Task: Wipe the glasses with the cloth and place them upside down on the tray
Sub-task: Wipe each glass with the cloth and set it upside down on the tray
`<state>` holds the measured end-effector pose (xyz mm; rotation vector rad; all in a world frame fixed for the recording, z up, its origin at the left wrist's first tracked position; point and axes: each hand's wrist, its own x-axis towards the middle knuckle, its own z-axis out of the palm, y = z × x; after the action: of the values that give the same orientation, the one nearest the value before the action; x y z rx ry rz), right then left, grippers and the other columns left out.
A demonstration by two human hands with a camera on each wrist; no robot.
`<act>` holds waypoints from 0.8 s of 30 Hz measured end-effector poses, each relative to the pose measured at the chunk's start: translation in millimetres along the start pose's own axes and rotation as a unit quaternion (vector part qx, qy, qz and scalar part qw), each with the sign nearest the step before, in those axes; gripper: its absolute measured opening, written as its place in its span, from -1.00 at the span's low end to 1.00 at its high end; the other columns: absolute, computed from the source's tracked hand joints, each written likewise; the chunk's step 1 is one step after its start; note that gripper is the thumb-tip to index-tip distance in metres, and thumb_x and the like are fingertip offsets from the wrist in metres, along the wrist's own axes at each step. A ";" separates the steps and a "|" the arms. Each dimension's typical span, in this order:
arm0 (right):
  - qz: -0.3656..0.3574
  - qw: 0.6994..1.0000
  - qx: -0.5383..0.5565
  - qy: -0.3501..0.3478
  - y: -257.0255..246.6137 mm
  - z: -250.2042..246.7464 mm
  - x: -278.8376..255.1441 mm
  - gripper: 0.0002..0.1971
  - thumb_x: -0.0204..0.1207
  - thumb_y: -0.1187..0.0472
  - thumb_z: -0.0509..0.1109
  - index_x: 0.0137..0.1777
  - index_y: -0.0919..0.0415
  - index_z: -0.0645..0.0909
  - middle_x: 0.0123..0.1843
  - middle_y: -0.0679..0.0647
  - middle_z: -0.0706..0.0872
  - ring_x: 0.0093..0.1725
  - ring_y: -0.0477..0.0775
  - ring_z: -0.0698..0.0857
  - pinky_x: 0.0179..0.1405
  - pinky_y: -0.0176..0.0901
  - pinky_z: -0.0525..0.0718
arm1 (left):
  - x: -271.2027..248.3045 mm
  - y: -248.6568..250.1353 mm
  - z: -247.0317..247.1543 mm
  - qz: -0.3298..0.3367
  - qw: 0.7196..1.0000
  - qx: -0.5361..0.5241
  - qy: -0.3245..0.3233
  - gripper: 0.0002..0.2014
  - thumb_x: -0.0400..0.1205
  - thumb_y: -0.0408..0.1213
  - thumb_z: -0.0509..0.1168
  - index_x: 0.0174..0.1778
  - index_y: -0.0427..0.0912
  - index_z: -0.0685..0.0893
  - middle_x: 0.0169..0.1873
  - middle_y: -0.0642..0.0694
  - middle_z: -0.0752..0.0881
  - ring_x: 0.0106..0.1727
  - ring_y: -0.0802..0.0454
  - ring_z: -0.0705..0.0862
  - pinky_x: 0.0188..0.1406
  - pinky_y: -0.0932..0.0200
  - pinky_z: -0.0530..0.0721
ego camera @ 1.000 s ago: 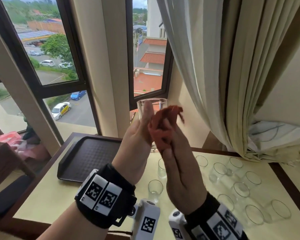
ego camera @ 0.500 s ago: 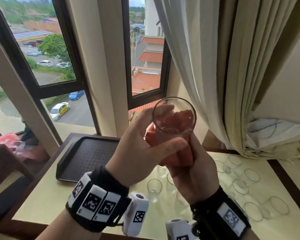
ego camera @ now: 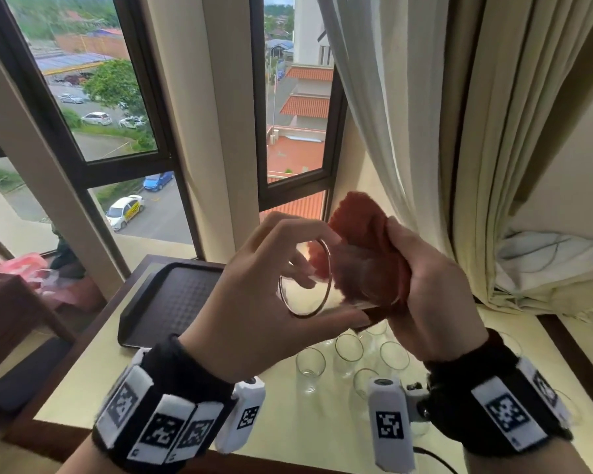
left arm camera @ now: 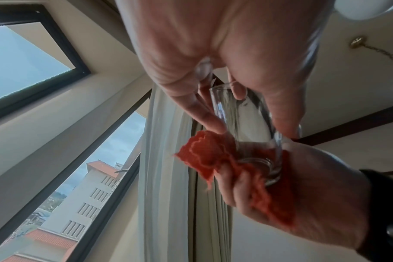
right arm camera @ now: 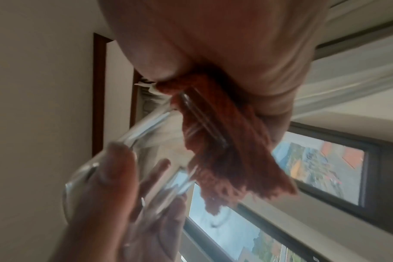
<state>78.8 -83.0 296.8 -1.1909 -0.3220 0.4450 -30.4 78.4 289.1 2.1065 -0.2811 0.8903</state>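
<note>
Currently both hands are raised above the tabletop, working one clear glass held on its side, open rim facing left toward the camera in the head view. Left hand grip: fingers and thumb curled round the rim end of the glass, thumb under, fingertips over the top edge; the left wrist view shows the same fingers pinching the glass wall near the mouth. Right hand grip: closed round the red cloth, which wraps the base end of the glass, so the palm cups the cloth against the glass bottom. A loose flap of cloth sticks up above the fingers. In the left wrist view the cloth bunches round the thick glass base inside the right hand. The right wrist view is blurred: cloth under the palm, glass streaked, left hand fingers on its far end. Dark tray lies flat on the tabletop at the left by the window, no glasses on it. Other clear glasses stand upright in a cluster on the tabletop below the hands, well apart from the tray. Cream curtain hangs at the right. Black wristbands with square markers on both wrists.
</note>
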 end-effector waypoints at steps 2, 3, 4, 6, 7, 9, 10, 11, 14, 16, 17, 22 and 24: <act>0.046 0.999 0.005 0.012 -0.6 0.3 -1.2 -0.56 0.81 -0.06 0.25 0.09 0.19 0.89 0.11 0.30 0.90 0.08 0.41 0.88 0.07 0.25 0.82 | -2.9 -6.5 3.0 0.004 1.000 0.002 0.021 -0.31 0.40 0.08 0.73 0.37 0.05 0.59 0.17 0.10 0.67 0.03 0.13 0.78 0.04 0.41 0.74; 0.052 0.998 0.005 0.024 2.4 0.2 -2.4 -0.58 0.80 -0.08 0.27 0.05 0.15 0.90 0.06 0.25 0.91 0.03 0.34 0.90 0.04 0.22 0.83 | -3.9 -9.9 3.3 -0.008 0.999 -0.005 0.038 -0.31 0.39 0.10 0.73 0.37 0.07 0.57 0.18 0.09 0.69 0.04 0.15 0.79 0.01 0.40 0.76; 0.044 0.998 -0.006 0.035 5.7 1.7 -5.7 -0.59 0.82 -0.07 0.26 -0.02 0.08 0.90 -0.01 0.17 0.92 -0.02 0.24 0.91 0.02 0.19 0.82 | -4.7 -12.9 3.5 -0.026 0.998 -0.012 0.060 -0.30 0.38 0.12 0.72 0.36 0.12 0.56 0.18 0.09 0.71 0.05 0.14 0.82 -0.02 0.37 0.79; -0.020 0.996 -0.065 0.053 16.2 7.1 -13.6 -0.56 0.86 -0.05 0.20 -0.08 -0.06 0.88 -0.10 0.00 0.92 -0.04 0.05 0.91 0.09 0.11 0.81 | -6.2 -17.3 5.0 -0.069 0.992 -0.034 0.104 -0.32 0.33 0.14 0.74 0.29 0.24 0.54 0.17 0.08 0.77 0.03 0.05 0.85 -0.07 0.28 0.84; -0.073 0.989 -0.114 0.061 22.5 10.3 -16.5 -0.57 0.88 -0.03 0.16 -0.01 -0.05 0.86 -0.08 -0.07 0.91 -0.02 -0.03 0.90 0.12 -0.01 0.80 | -6.6 -18.8 6.5 -0.089 0.988 -0.046 0.117 -0.31 0.31 0.15 0.75 0.27 0.27 0.54 0.16 0.08 0.78 0.00 0.00 0.87 -0.07 0.23 0.86; -0.194 0.955 -0.207 0.086 32.6 14.0 -18.9 -0.62 0.90 -0.01 0.09 0.20 0.01 0.77 -0.04 -0.16 0.87 -0.02 -0.13 0.86 -0.01 -0.34 0.74 | -6.7 -18.3 12.0 -0.130 0.980 -0.084 0.125 -0.29 0.27 0.15 0.76 0.25 0.24 0.55 0.13 0.05 0.81 -0.05 -0.06 0.88 -0.08 0.11 0.89; -0.247 0.937 -0.231 0.089 35.8 13.3 -17.7 -0.64 0.91 0.00 0.06 0.28 0.03 0.70 -0.04 -0.10 0.85 -0.04 -0.10 0.84 -0.09 -0.36 0.72 | -7.1 -16.7 14.7 -0.148 0.974 -0.112 0.126 -0.29 0.25 0.13 0.77 0.24 0.23 0.57 0.11 0.03 0.83 -0.07 -0.09 0.89 -0.08 0.08 0.90; -0.293 0.920 -0.246 0.082 36.9 11.4 -15.7 -0.67 0.92 0.02 0.04 0.33 -0.01 0.66 -0.07 -0.03 0.82 -0.09 -0.04 0.81 -0.15 -0.30 0.71 | -7.3 -15.3 17.1 -0.161 0.969 -0.137 0.125 -0.30 0.24 0.11 0.79 0.22 0.21 0.58 0.11 0.00 0.84 -0.09 -0.11 0.89 -0.07 0.05 0.90; -0.338 0.911 -0.234 0.045 29.2 0.2 -8.9 -0.72 0.87 0.08 0.09 0.34 -0.07 0.64 -0.14 0.01 0.75 -0.22 -0.02 0.69 -0.24 -0.28 0.61 | -10.0 -11.5 21.4 -0.164 0.967 -0.159 0.110 -0.30 0.25 0.01 0.81 0.22 0.15 0.60 0.10 -0.04 0.86 -0.10 -0.15 0.89 -0.07 0.00 0.91; -0.252 0.954 -0.162 0.016 17.7 0.1 -5.2 -0.68 0.82 0.06 0.14 0.23 0.03 0.75 -0.06 0.06 0.84 -0.12 0.09 0.82 -0.16 -0.07 0.80 | -11.4 -10.5 21.8 -0.137 0.974 -0.139 0.112 -0.29 0.26 0.00 0.82 0.25 0.13 0.61 0.10 -0.04 0.85 -0.10 -0.14 0.87 -0.11 0.05 0.89; -0.193 0.973 -0.128 0.009 14.2 0.3 -3.5 -0.64 0.79 -0.01 0.16 0.19 0.07 0.79 0.02 0.14 0.88 -0.04 0.24 0.87 -0.09 0.19 0.86 | -11.4 -10.9 21.1 -0.122 0.978 -0.127 0.115 -0.30 0.27 0.02 0.81 0.27 0.15 0.61 0.09 -0.02 0.84 -0.10 -0.12 0.87 -0.12 0.08 0.88; -0.055 0.994 -0.093 0.031 20.9 6.7 -6.3 -0.47 0.89 -0.14 0.03 0.27 0.13 0.80 0.09 0.26 0.90 0.11 0.42 0.87 0.14 0.53 0.79 | -8.5 -18.5 19.4 -0.112 0.981 -0.093 0.128 -0.30 0.30 0.09 0.78 0.28 0.14 0.60 0.12 -0.04 0.83 -0.10 -0.09 0.86 -0.17 0.07 0.89; -0.091 0.989 -0.093 0.064 33.6 12.6 -14.7 -0.54 0.89 -0.11 0.06 0.24 0.00 0.81 0.09 0.11 0.91 0.15 0.23 0.88 0.26 0.42 0.78 | -6.2 -21.9 18.5 -0.126 0.975 -0.097 0.153 -0.31 0.31 0.06 0.78 0.27 0.10 0.59 0.12 -0.06 0.83 -0.13 -0.07 0.87 -0.19 0.05 0.90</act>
<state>54.8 -69.9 269.4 -1.3517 -0.3632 0.1819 -15.3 77.9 263.9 1.7495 0.0576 0.9755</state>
